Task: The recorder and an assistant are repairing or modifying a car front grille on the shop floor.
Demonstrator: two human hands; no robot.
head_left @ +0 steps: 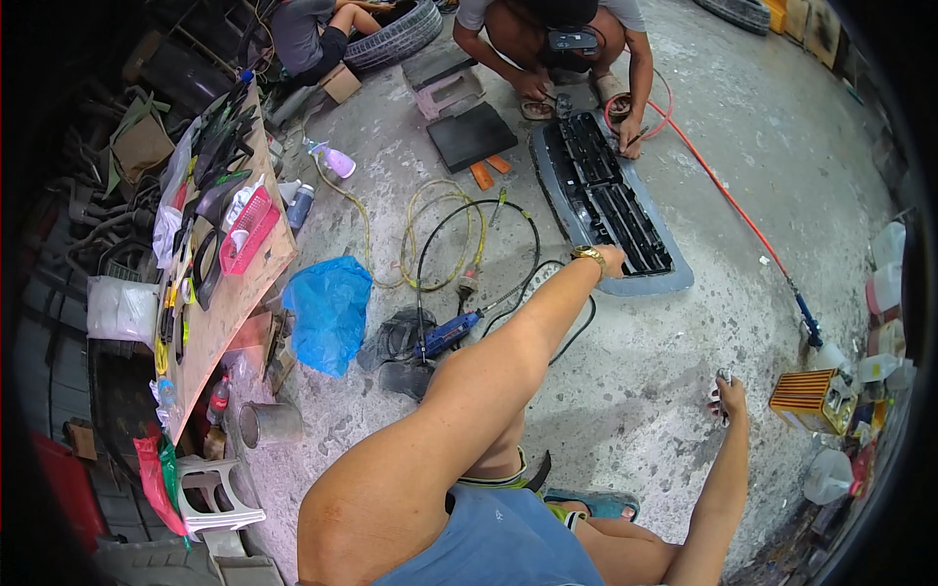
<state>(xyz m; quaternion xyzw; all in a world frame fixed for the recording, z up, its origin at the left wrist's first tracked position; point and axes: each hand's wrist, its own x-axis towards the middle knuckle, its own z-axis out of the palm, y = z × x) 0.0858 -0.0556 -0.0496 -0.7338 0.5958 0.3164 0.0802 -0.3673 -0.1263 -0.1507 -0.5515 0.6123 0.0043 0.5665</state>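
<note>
A long car grille (625,210), grey-rimmed with black slats, lies on the concrete floor ahead of me. My left hand (608,260), below a gold watch (587,254), grips its near left edge; some of the fingers are hidden. Off to the right, my right hand (732,396) hangs above the floor, closed on a small metal tool (724,375) whose kind is too small to make out. Across the grille, a crouching co-worker's hand (630,139) holds a thin dark tool at its far right side, and their other hand (532,86) is near the far end.
A blue power tool (447,334) with a black cable lies left of my arm, near a blue plastic bag (329,305). An orange hose (718,176) runs across the right. A yellow-striped box (813,400) and jugs line the right; a board (234,283) of tools leans left.
</note>
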